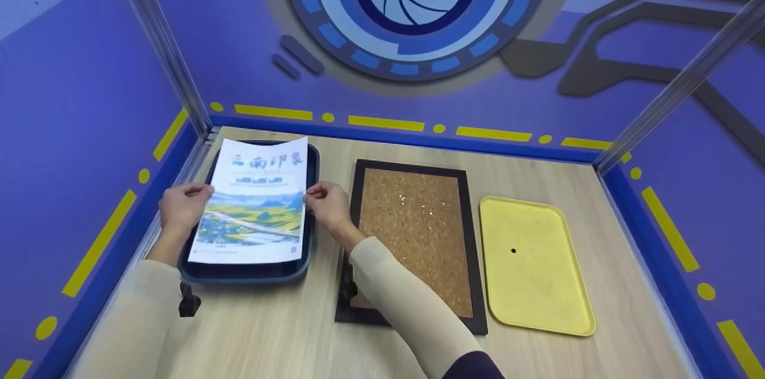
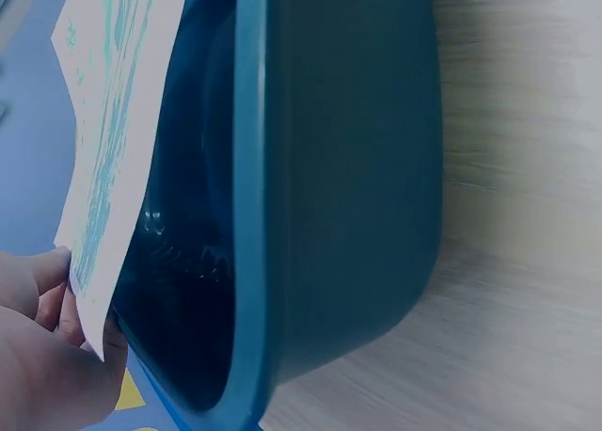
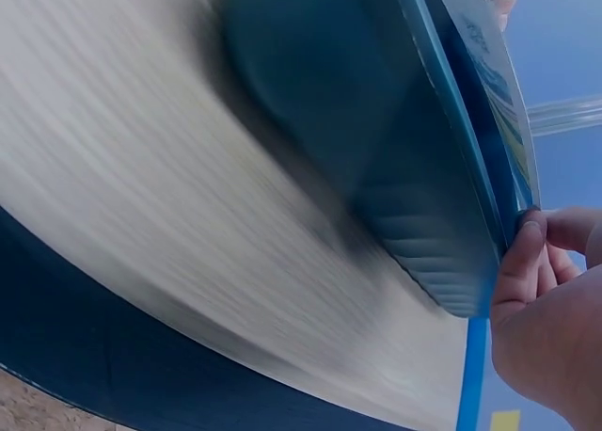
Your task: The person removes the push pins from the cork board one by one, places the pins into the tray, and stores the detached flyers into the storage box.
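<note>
A printed paper sheet (image 1: 254,205), with a colourful landscape and lettering, is held over a dark blue basin (image 1: 263,273). My left hand (image 1: 184,205) pinches its left edge between thumb and fingers. On the opposite edge, my right hand (image 1: 329,204) pinches the sheet in the same way. The left wrist view shows the sheet (image 2: 118,139) tilted above the open basin (image 2: 353,186), apart from its bottom. In the right wrist view the right hand (image 3: 555,290) is close to the rim of the basin (image 3: 320,102). Most of the basin's inside is hidden under the sheet.
A cork board (image 1: 412,229) with a black frame lies to the right of the basin, under my right forearm. Further right is a yellow tray (image 1: 532,271) with a small dark spot. Purple-blue walls (image 1: 358,92) enclose the wooden table (image 1: 257,331) at the back and sides.
</note>
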Available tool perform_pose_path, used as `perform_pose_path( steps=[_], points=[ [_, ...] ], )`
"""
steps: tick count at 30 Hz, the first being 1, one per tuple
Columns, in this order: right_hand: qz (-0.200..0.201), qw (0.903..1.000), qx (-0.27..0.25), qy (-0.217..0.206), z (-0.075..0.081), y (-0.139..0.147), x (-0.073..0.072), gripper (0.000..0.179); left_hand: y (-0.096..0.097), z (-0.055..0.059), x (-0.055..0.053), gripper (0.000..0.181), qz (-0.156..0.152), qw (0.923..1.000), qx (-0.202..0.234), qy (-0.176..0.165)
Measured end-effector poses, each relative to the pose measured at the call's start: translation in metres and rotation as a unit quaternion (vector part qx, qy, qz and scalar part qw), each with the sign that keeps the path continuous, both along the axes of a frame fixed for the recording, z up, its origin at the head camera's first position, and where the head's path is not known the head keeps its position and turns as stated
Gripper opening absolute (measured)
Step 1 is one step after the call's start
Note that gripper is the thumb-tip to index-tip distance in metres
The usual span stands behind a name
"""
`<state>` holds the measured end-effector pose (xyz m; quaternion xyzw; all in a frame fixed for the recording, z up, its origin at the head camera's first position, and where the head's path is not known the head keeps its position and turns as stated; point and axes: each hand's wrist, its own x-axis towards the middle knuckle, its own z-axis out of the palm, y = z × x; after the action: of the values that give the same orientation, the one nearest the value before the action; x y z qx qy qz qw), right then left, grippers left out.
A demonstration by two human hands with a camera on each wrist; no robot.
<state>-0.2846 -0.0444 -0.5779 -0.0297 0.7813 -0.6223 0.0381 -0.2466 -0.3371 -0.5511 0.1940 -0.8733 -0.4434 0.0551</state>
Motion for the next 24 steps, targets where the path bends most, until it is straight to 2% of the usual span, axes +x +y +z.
perform_pose_path(
  steps=[8,16,24],
  points=[
    [0.0,1.0,-0.003,-0.004,-0.0005,0.0,0.0006,0.004,0.0022,-0.002,0.0009,0.043,0.002,0.9998,0.021,-0.005],
    [-0.002,1.0,-0.007,0.002,-0.0007,-0.0001,0.0001,0.005,0.0024,-0.0034,-0.0002,0.043,0.007,0.9997,0.021,-0.006],
    [-0.003,0.9997,-0.019,-0.015,-0.0004,-0.0007,-0.0015,0.006,0.0013,-0.0003,-0.0022,0.043,0.027,0.9996,0.009,0.008]
  ],
)
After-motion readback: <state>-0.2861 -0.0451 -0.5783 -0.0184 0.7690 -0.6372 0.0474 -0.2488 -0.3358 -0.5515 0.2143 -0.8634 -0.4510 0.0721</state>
